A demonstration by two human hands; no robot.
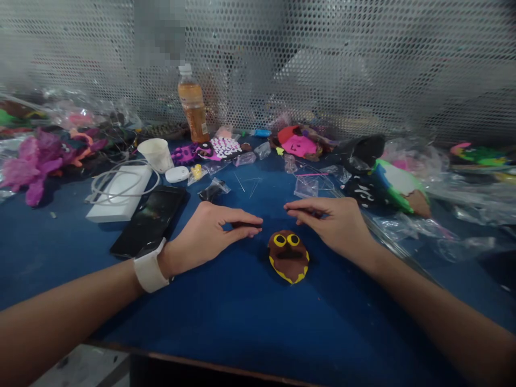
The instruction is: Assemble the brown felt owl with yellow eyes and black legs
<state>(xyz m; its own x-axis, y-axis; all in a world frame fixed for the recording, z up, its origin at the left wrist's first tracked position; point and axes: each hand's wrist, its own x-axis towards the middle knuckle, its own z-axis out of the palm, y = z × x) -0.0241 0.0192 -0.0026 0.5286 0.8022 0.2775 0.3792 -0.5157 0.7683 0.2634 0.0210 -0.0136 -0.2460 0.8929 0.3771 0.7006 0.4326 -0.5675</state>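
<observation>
A brown clay face [288, 257] with yellow-ringed black eyes, a dark mouth strip and a yellow jagged rim lies flat on the blue table [226, 328]. My left hand [213, 231] hovers to its upper left, thumb and fingers drawn close in a pinch. On the other side, my right hand [332, 223] is pinched too, just above and right of the face. Neither touches it. Whatever may be between the fingertips is too small to make out. A white watch strap [151, 269] circles my left wrist.
Left of my hands lie a black phone [149, 220] and a white box [121, 193] with a coiled cable. Behind stand a paper cup [156, 156] and a drink bottle [193, 105]. Clay figures, clear plastic bags [407, 228] and a perforated metal screen [258, 59] line the back.
</observation>
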